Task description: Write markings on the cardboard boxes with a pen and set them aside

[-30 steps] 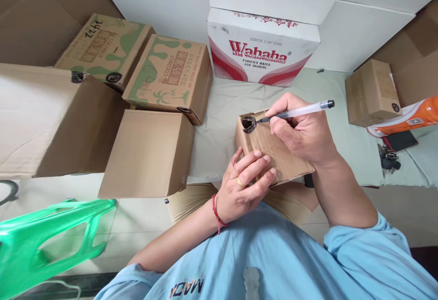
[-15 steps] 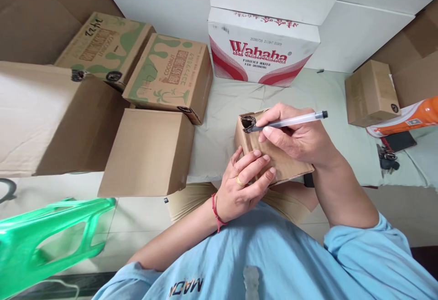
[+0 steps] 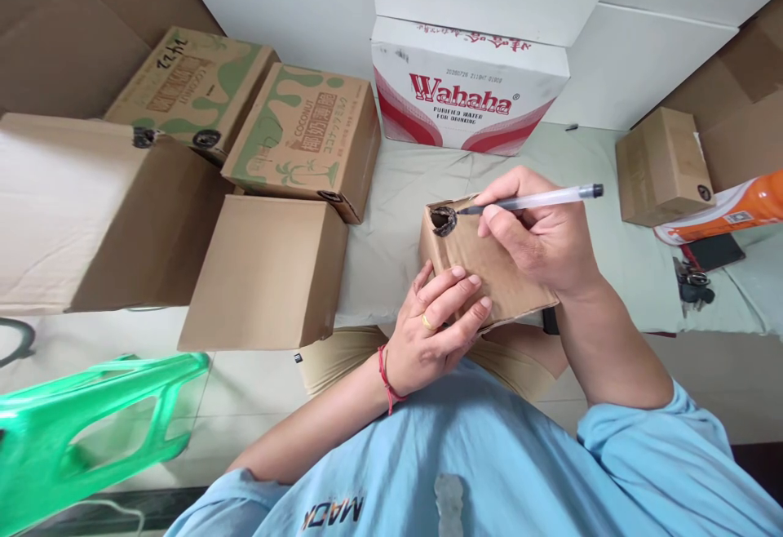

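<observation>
A small cardboard box (image 3: 502, 276) stands in front of me at the table's near edge. A hole ringed with black ink (image 3: 444, 220) is at its upper left corner. My left hand (image 3: 437, 329) grips the box, thumb against its left side and fingers across the top. My right hand (image 3: 538, 231) is closed around a black-capped pen (image 3: 544, 198) with a clear barrel. The pen's tip points left, at the right rim of the inked hole; whether it touches the cardboard I cannot tell.
Left are several cardboard boxes, including a plain one (image 3: 263, 268) and a coconut carton (image 3: 311, 129). A Wahaba-style white water carton (image 3: 471, 92) stands behind. On the right are a small box (image 3: 664, 166), an orange bottle (image 3: 727, 206) and keys (image 3: 696, 286). A green stool (image 3: 152, 414) stands lower left.
My right hand has shifted slightly up and right with the pen, whose tip has moved from the hole's lower edge to its right rim. My left hand stays on the box.
</observation>
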Demonstrator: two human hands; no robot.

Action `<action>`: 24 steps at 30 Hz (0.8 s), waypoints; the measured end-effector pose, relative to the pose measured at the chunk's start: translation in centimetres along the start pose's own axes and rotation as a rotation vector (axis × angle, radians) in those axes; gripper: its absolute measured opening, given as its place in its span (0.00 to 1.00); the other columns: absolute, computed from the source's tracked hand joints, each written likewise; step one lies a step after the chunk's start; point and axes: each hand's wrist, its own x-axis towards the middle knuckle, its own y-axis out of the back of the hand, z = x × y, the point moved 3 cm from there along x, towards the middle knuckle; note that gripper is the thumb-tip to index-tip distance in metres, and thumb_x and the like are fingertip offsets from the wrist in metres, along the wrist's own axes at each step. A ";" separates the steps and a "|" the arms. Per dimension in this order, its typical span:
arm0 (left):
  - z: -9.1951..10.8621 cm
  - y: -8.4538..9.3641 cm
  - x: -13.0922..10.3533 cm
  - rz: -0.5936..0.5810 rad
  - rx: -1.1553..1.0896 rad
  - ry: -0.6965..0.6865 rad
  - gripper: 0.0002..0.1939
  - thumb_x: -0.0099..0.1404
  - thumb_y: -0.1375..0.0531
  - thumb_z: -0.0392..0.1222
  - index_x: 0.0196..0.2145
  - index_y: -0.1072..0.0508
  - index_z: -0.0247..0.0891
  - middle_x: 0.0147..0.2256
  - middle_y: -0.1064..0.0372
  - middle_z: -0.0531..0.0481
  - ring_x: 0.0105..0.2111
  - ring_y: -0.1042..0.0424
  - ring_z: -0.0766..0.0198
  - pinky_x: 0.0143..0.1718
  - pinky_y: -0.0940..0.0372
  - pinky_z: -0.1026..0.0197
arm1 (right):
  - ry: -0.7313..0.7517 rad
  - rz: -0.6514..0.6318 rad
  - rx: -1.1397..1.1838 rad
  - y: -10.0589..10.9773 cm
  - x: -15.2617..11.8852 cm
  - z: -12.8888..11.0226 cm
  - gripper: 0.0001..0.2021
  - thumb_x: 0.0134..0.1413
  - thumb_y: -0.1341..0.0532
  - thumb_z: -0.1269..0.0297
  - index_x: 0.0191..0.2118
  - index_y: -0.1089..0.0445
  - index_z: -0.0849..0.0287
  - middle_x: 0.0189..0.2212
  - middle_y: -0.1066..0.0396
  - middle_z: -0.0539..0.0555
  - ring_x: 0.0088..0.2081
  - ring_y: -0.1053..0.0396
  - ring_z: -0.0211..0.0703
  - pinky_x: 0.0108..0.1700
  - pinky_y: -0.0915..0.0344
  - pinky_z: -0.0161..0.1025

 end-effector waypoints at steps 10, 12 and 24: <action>-0.6 1.8 -0.7 0.012 -0.073 0.024 0.23 0.78 0.37 0.35 0.68 0.29 0.40 0.63 0.27 0.36 0.78 0.40 0.46 0.75 0.34 0.37 | -0.057 0.632 0.058 2.8 -4.9 3.3 0.12 0.79 0.38 0.51 0.50 0.23 0.53 0.32 0.18 0.48 0.21 0.33 0.33 0.23 0.40 0.34; -1.0 3.0 -1.5 0.087 -0.047 0.088 0.22 0.77 0.36 0.36 0.66 0.27 0.45 0.67 0.33 0.37 0.80 0.46 0.42 0.77 0.39 0.31 | -0.127 0.565 0.075 2.6 -7.2 4.5 0.10 0.79 0.37 0.53 0.50 0.24 0.53 0.34 0.17 0.49 0.24 0.30 0.34 0.26 0.35 0.33; -0.8 9.6 -6.4 0.415 -0.402 1.146 0.25 0.64 0.28 0.65 0.46 0.27 0.46 0.71 0.32 0.43 0.70 0.29 0.44 0.49 0.19 0.54 | 0.117 -0.051 0.012 -2.8 -12.4 4.4 0.20 0.76 0.35 0.60 0.67 0.32 0.51 0.63 0.19 0.61 0.69 0.26 0.55 0.70 0.25 0.58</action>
